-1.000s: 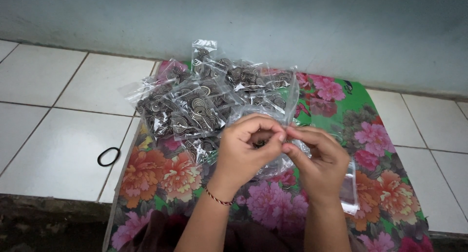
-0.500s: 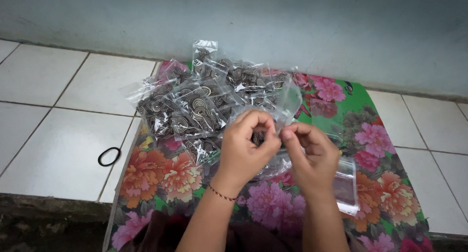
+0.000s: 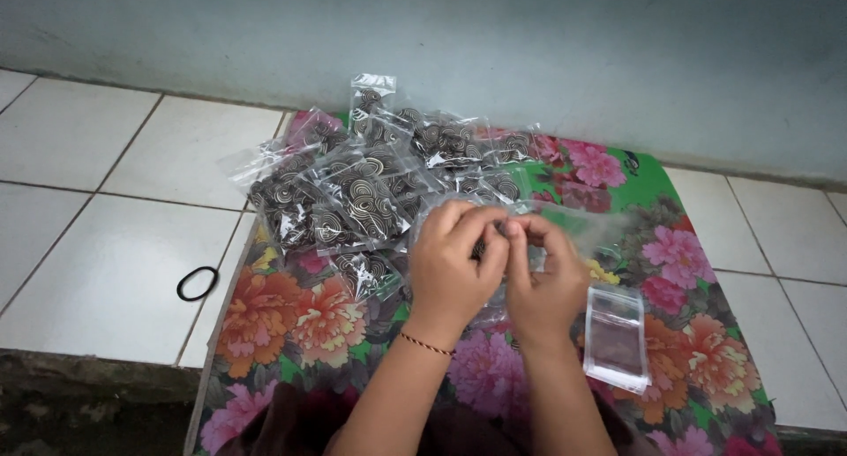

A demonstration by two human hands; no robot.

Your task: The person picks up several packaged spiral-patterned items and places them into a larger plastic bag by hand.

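small clear plastic bag (image 3: pixel 507 244) | pinched between both hands' fingertips | raised above floral cloth

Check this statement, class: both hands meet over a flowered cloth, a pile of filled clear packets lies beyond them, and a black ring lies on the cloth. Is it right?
One detail is wrong. In the head view the black ring lies on the white floor tile, left of the flowered cloth, not on it. The left hand and right hand do meet over the cloth, with the packets beyond them.

Two hands (image 3: pixel 454 266), one black ring (image 3: pixel 197 283), many filled packets (image 3: pixel 353 200)
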